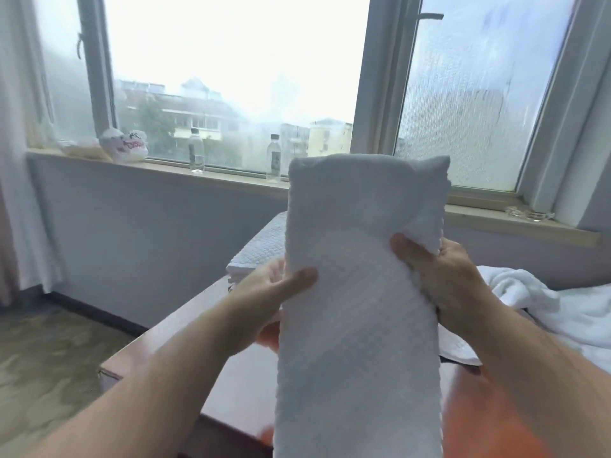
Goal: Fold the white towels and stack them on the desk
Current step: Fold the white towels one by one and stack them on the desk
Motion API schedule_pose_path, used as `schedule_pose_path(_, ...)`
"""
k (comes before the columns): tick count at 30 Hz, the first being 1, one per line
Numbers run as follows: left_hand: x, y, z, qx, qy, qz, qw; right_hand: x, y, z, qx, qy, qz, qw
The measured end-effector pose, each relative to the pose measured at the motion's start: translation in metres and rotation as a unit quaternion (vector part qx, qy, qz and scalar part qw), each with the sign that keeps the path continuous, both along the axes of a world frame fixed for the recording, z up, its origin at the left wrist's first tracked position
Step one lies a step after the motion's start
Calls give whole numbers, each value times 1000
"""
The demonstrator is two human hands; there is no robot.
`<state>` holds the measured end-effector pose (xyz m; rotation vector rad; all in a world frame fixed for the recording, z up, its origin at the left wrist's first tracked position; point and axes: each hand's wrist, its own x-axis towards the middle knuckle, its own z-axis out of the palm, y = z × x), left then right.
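We note towel held upright above table, long axis vertical, between 2 hands. Grip: left hand fingers clamp left edge; right hand pinches right edge higher. Beyond lies folded stack, apparently nearer left hand.

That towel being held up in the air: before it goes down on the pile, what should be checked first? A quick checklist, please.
1. Grip: left hand and right hand both hold the held towel, fingers behind it and thumbs in front. Ok.
2. Fold: it is a narrow strip with even sides. Ok.
3. Upper right corner: a flap hangs loose over the right thumb. Not ok.
4. Stack of folded towels: it lies flat on the desk. Ok.
5. Room beside the stack: the unfolded towels lie to the right, but the held towel hides the gap. Cannot tell.
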<state>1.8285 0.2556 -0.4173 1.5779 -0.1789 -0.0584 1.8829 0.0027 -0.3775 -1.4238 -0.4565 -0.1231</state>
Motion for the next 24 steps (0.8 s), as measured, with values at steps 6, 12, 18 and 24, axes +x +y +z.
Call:
schedule_pose_path(6,34,-1,-27,-64,-3,-58,996,44,16,1,94,60,-18,994)
schedule_pose_path(12,79,-11,-23,-54,24,47,997,108,18,9,89,162,-11,983)
schedule_pose_path(18,127,-4,-4,57,85,108,989,168,14,4,-13,333,-39,942)
schedule_pose_path(24,175,1,36,26,76,99,992,226,23,34,-16,285,-44,957)
